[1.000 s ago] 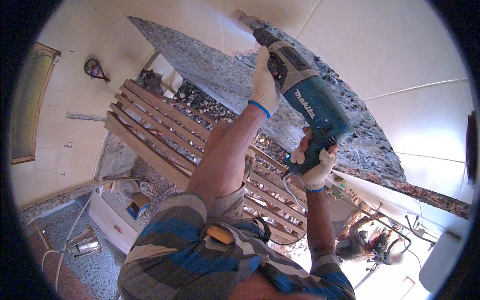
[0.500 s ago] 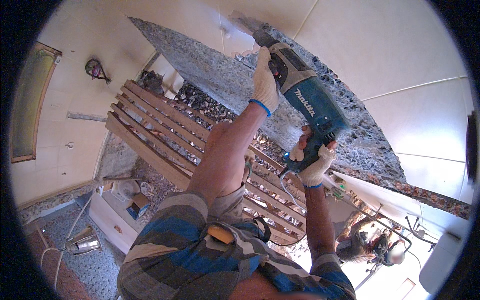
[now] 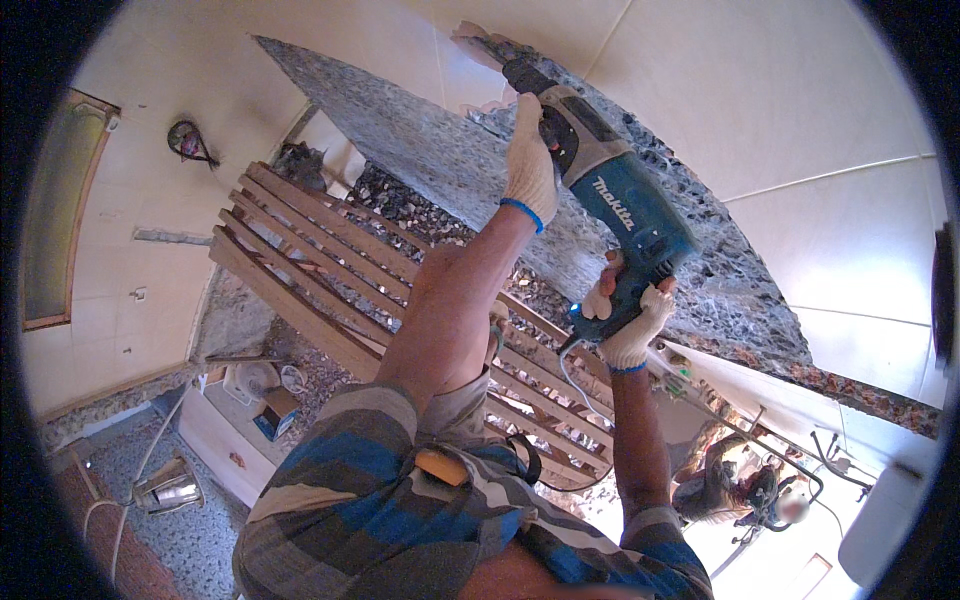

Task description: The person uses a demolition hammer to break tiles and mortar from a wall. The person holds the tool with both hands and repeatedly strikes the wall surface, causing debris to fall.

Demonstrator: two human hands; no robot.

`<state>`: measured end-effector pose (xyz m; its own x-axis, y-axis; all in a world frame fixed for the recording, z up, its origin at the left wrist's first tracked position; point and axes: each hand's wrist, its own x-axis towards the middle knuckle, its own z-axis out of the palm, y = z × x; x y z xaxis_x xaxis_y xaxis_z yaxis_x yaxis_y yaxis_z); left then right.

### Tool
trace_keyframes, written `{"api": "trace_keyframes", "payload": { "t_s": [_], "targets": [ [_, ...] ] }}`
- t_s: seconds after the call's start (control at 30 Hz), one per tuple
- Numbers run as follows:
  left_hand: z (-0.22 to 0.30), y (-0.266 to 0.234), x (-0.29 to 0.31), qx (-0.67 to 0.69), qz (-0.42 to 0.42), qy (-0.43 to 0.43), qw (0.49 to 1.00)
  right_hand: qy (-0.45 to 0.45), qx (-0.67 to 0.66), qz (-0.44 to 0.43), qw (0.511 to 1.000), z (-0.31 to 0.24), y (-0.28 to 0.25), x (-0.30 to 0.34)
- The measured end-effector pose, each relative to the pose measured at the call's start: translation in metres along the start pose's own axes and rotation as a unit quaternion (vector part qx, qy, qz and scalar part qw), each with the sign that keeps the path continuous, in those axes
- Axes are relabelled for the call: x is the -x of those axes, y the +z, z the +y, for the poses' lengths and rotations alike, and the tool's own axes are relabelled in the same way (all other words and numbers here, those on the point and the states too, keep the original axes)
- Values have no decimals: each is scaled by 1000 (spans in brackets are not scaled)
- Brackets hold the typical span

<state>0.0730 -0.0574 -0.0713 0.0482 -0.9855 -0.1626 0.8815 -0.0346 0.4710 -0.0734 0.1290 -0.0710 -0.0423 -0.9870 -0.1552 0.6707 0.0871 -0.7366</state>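
Observation:
A teal and black rotary hammer [image 3: 622,205] points up and away against the wall, its front end at the ragged edge of the tiles. My left hand [image 3: 530,160], in a cream knit glove with a blue cuff, is closed round its front near the black collar. Its rear handle is in my right hand [image 3: 637,325], gloved too, with bare fingertips showing. A power cable runs down from the handle. Beside the tool lies bare, rough grey masonry [image 3: 720,250] where the tiles are stripped. A broken, lifted tile edge [image 3: 480,45] shows near the tip; the bit itself is hard to make out.
Below me is a slatted wooden platform [image 3: 300,265] with gaps between its boards. Rubble [image 3: 405,205] lies beyond it, by the wall. At lower left stand a metal work lamp [image 3: 170,488] and a small box [image 3: 277,412]. Pipes and fittings [image 3: 770,450] are at the right.
A patch of tile by the tool's front end, blurred before, now shows as a broken edge standing off the wall. The tool and both hands have barely moved.

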Motion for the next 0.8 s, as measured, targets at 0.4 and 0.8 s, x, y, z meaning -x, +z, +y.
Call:
{"api": "trace_keyframes", "payload": {
  "t_s": [0.4,0.8],
  "targets": [
    [-3,1,-6,-27,30,-15,999,3,-23,-18,1000,-10,1,-8],
    [0,7,-11,-41,27,7,999,-20,32,-8,999,-18,7,-13]
  ]
}}
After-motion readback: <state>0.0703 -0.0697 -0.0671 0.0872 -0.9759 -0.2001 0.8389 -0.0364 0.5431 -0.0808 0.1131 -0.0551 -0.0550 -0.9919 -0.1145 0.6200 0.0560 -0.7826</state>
